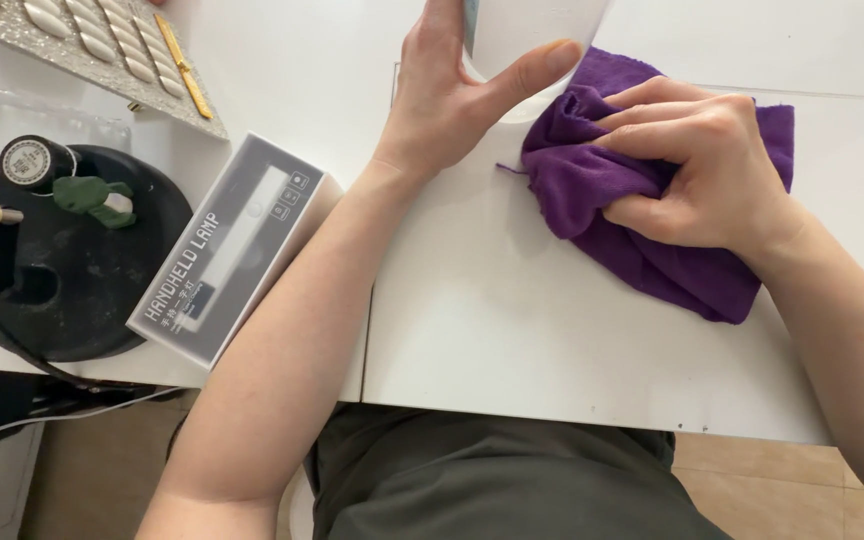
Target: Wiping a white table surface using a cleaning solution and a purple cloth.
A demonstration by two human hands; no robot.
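Right hand (712, 165): fingers bunched tight on a purple cloth (642, 250), pressed to the desk (512, 330). Left hand (457, 95), at 10 o'clock of the cloth: fingers wide around a white container (532, 40).

view: your one head camera, no second view to overlap | facing: steeply down over your lap onto the white table (512, 330) | range: close, forearms fill the frame | layout: table edge at 6 o'clock, far side at 12 o'clock
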